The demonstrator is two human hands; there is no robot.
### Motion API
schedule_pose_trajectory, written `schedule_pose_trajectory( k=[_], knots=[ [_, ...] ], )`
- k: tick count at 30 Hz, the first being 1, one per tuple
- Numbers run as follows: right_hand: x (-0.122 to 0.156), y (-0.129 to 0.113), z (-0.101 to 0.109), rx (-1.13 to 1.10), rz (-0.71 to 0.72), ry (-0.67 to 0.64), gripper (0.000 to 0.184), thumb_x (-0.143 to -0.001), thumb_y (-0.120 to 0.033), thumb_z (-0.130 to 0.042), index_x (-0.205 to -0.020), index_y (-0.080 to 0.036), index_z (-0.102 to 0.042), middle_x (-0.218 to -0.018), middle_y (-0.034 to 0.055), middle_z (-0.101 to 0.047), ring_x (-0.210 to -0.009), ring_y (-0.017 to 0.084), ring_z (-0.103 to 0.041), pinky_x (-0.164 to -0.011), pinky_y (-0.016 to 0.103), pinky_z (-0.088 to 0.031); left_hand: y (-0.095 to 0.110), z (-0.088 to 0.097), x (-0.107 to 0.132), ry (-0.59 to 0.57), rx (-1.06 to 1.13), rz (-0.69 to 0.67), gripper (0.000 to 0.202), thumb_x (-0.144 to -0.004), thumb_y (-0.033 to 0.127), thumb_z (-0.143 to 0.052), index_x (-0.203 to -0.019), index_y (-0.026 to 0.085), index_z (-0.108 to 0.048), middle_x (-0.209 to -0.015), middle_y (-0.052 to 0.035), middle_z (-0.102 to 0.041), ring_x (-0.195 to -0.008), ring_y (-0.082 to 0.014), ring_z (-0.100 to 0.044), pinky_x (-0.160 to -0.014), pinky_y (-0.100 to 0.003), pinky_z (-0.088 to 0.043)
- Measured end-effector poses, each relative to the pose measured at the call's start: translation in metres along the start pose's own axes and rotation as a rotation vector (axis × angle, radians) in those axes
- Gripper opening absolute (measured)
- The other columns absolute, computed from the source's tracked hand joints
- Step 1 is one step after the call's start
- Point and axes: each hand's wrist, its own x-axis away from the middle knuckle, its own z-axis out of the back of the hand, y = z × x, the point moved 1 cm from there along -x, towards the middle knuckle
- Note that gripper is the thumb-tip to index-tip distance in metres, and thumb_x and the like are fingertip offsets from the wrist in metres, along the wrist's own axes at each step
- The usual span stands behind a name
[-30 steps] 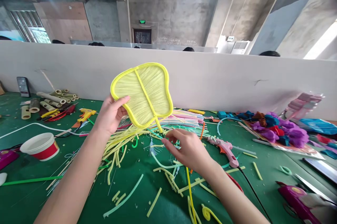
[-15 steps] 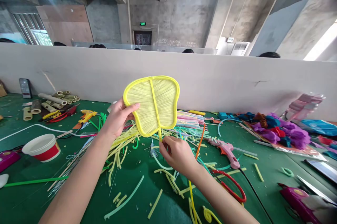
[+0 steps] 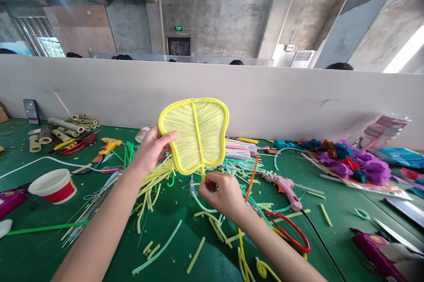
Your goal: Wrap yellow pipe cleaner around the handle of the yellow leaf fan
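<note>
Left hand (image 3: 150,152) pinched the lower left edge of a yellow fan-shaped piece (image 3: 183,136), thumb flat on the front face, other fingers behind. Right hand (image 3: 222,191) pinched the bottom of its short stalk (image 3: 203,171), thumb and index finger together. Piece was between the hands, held up above the table (image 3: 175,207), roughly upright, right of the left hand and just above the right hand; yellow rim, pale strand filling, one rib down the middle.

Heap of yellow strips (image 3: 159,174) lay below and right of the left hand, partly hidden by it. Orange strip (image 3: 252,176) just right of the right hand. Pink glue gun (image 3: 287,191) farther right of that hand; red-handled tool (image 3: 294,221) lower right of it, partly behind the forearm. Yellow glue gun (image 3: 109,146) left of the left hand, bamboo tubes (image 3: 68,126) farther left. White-and-red paper cup (image 3: 54,191) lower left of the left hand. Purple pile (image 3: 367,167) well to the right of the right hand. White partition (image 3: 285,101) stood beyond both hands.
</note>
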Motion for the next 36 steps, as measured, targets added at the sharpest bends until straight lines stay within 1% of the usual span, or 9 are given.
schedule_pose_trajectory(
  k=[4,7,10,13,19,23,27,31,36],
  knots=[
    [0.001,-0.001,-0.001,-0.049,-0.022,-0.005,0.028,-0.079,-0.022,-0.055,-0.053,-0.021,-0.045,-0.055,-0.0017,-0.055,-0.051,0.012,-0.049,-0.054,0.023,-0.034,0.001,0.001,0.0,-0.023,0.005,0.0,0.034,-0.074,0.025,-0.08,-0.106,0.019,-0.069,-0.105,-0.0065,-0.076,-0.088,-0.0229,-0.072,-0.064,-0.025,-0.06],
    [0.002,-0.003,-0.003,-0.073,-0.04,-0.004,0.029,-0.082,-0.024,-0.055,-0.054,-0.02,-0.048,-0.056,-0.0003,-0.056,-0.052,0.012,-0.049,-0.055,0.024,-0.033,-0.004,-0.003,0.002,-0.042,0.079,0.02,0.037,-0.074,0.025,-0.081,-0.109,0.019,-0.069,-0.114,-0.0078,-0.075,-0.099,-0.0257,-0.071,-0.075,-0.028,-0.061],
    [0.002,-0.003,-0.006,-0.118,-0.058,-0.025,0.031,-0.089,-0.031,-0.053,-0.06,-0.02,-0.056,-0.063,0.0022,-0.062,-0.056,0.014,-0.054,-0.058,0.025,-0.034,-0.02,-0.012,0.002,-0.081,0.235,0.135,0.044,-0.072,0.022,-0.082,-0.113,0.019,-0.069,-0.12,-0.01,-0.073,-0.107,-0.0289,-0.07,-0.089,-0.036,-0.06],
    [-0.001,0.004,-0.006,-0.215,-0.098,-0.09,0.036,-0.094,-0.043,-0.053,-0.067,-0.02,-0.063,-0.065,0.0026,-0.067,-0.059,0.016,-0.06,-0.058,0.025,-0.038,-0.038,-0.016,-0.002,-0.068,0.292,0.197,0.045,-0.071,0.021,-0.083,-0.114,0.018,-0.07,-0.117,-0.0115,-0.074,-0.105,-0.0304,-0.071,-0.09,-0.042,-0.06],
    [-0.014,0.023,0.001,-0.489,-0.264,-0.209,0.053,-0.101,-0.055,-0.03,-0.097,-0.018,-0.068,-0.086,0.0077,-0.077,-0.067,0.018,-0.072,-0.051,0.025,-0.049,-0.05,0.01,-0.019,0.036,0.34,0.173,0.045,-0.072,0.017,-0.081,-0.115,0.02,-0.069,-0.114,-0.0093,-0.076,-0.101,-0.0266,-0.073,-0.091,-0.04,-0.06],
    [-0.013,0.023,-0.001,-0.597,-0.304,-0.279,0.043,-0.098,-0.052,-0.04,-0.103,-0.018,-0.066,-0.092,0.0084,-0.077,-0.077,0.02,-0.074,-0.053,0.026,-0.053,-0.047,0.021,-0.024,0.077,0.353,0.154,0.045,-0.072,0.013,-0.08,-0.115,0.021,-0.069,-0.112,-0.0083,-0.077,-0.1,-0.0252,-0.074,-0.091,-0.038,-0.061],
    [-0.006,0.018,-0.011,-0.638,-0.285,-0.343,0.032,-0.092,-0.043,-0.056,-0.107,-0.018,-0.067,-0.094,0.0083,-0.077,-0.083,0.021,-0.072,-0.06,0.028,-0.055,-0.047,0.016,-0.023,0.079,0.368,0.157,0.045,-0.072,0.012,-0.08,-0.114,0.019,-0.069,-0.11,-0.01,-0.077,-0.099,-0.0266,-0.074,-0.092,-0.039,-0.06],
    [-0.002,0.015,-0.018,-0.645,-0.273,-0.372,0.035,-0.086,-0.039,-0.065,-0.113,-0.017,-0.068,-0.096,0.0098,-0.076,-0.085,0.022,-0.07,-0.066,0.03,-0.054,-0.046,0.011,-0.022,0.074,0.391,0.155,0.045,-0.073,0.012,-0.079,-0.116,0.018,-0.068,-0.111,-0.0098,-0.077,-0.099,-0.0259,-0.074,-0.094,-0.04,-0.059],
    [-0.001,0.008,-0.017,-0.706,-0.252,-0.458,0.027,-0.085,-0.039,-0.065,-0.1,-0.016,-0.07,-0.086,0.0077,-0.078,-0.078,0.02,-0.072,-0.068,0.03,-0.054,-0.043,0.006,-0.019,0.078,0.425,0.162,0.044,-0.075,0.011,-0.076,-0.118,0.016,-0.068,-0.109,-0.01,-0.077,-0.097,-0.0256,-0.075,-0.091,-0.04,-0.06]
  ],
)
